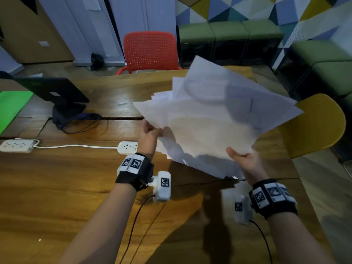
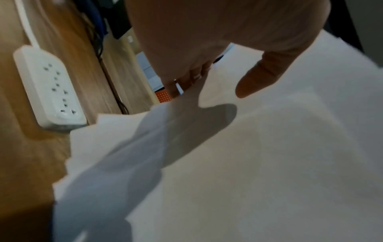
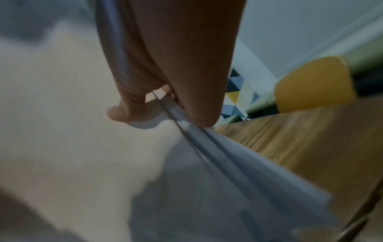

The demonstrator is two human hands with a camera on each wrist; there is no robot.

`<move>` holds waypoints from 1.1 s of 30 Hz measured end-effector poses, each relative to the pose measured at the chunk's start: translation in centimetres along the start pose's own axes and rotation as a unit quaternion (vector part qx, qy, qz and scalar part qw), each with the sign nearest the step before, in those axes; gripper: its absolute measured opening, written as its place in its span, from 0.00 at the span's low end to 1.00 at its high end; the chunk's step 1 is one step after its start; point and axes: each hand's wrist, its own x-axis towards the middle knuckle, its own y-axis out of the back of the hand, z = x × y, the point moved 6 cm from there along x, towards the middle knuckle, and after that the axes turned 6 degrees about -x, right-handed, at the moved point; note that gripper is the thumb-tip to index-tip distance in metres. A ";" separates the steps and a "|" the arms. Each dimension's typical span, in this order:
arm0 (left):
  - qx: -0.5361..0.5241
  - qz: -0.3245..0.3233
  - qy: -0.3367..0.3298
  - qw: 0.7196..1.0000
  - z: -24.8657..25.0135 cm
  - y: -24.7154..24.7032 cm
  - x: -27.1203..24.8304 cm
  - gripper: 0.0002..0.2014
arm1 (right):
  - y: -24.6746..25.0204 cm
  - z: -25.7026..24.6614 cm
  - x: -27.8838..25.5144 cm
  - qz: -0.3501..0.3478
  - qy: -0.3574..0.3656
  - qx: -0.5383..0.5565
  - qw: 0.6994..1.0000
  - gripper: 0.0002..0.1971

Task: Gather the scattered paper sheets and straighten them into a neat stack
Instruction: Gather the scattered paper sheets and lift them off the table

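Both hands raised above the table (image 1: 80, 187), forearms extended forward. Left hand (image 1: 149, 133) pinching the left edge of the paper sheets (image 1: 213, 122), thumb on top. Right hand (image 1: 245, 161) gripping the near right edge, thumb over the top sheet. Sheets fanned unevenly, lifted clear of the table, tilted up and away

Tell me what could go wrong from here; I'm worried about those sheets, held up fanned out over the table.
1. The paper sheets are splayed at different angles; the left hand and right hand each pinch only an edge, so loose inner sheets may slide out.
2. Squaring them with that pinch, thumb on top, may crease corners.
3. A sheet dropping at the left could land on the power strip.
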 end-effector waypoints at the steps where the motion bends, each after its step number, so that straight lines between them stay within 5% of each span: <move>1: 0.014 -0.023 0.005 1.000 -0.3 -0.5 -0.2 0.19 | -0.2 0.4 -0.2 0.005 -0.008 -0.019 1.000 0.11; 3: 0.044 -0.053 -0.008 0.998 -0.4 -1.3 -0.5 0.18 | -0.4 0.8 -0.3 0.009 -0.015 -0.035 0.999 0.04; 6: 0.066 -0.072 -0.051 0.994 0.7 -2.0 -0.9 0.14 | -0.3 0.0 -0.3 0.006 -0.002 -0.040 0.999 0.21; 9: 0.036 -0.033 -0.087 0.995 1.7 -0.9 -0.7 0.24 | 0.1 -1.4 -0.4 -0.007 0.027 -0.046 0.999 0.25; 12: 0.014 0.009 -0.020 1.000 0.0 0.4 -0.2 0.27 | -0.1 -0.9 -0.1 -0.049 0.009 0.008 0.999 0.14; 14: 0.041 0.013 0.021 0.999 -1.6 0.1 -0.1 0.20 | -0.7 -0.2 0.1 -0.035 -0.005 0.019 0.999 0.20; 20: 0.004 0.021 -0.007 1.000 -1.0 -1.0 -0.8 0.28 | -1.6 -1.3 0.4 0.001 0.000 0.078 0.997 0.01; 23: 0.038 0.037 -0.009 0.999 -2.0 0.0 -0.8 0.30 | -1.2 -2.2 0.1 0.025 0.013 0.065 0.998 0.17; 26: 0.123 0.019 0.030 0.992 -4.4 0.6 -0.6 0.23 | -1.2 -1.6 0.1 0.014 0.015 0.076 0.997 0.22; 31: 0.219 0.016 0.018 0.975 -6.2 1.4 -0.3 0.13 | -1.6 0.2 -0.6 -0.027 0.024 0.030 0.999 0.02; 33: 0.222 0.026 0.014 0.975 -5.8 1.3 -0.2 0.08 | -1.7 0.3 -0.7 -0.041 0.028 -0.003 0.999 0.04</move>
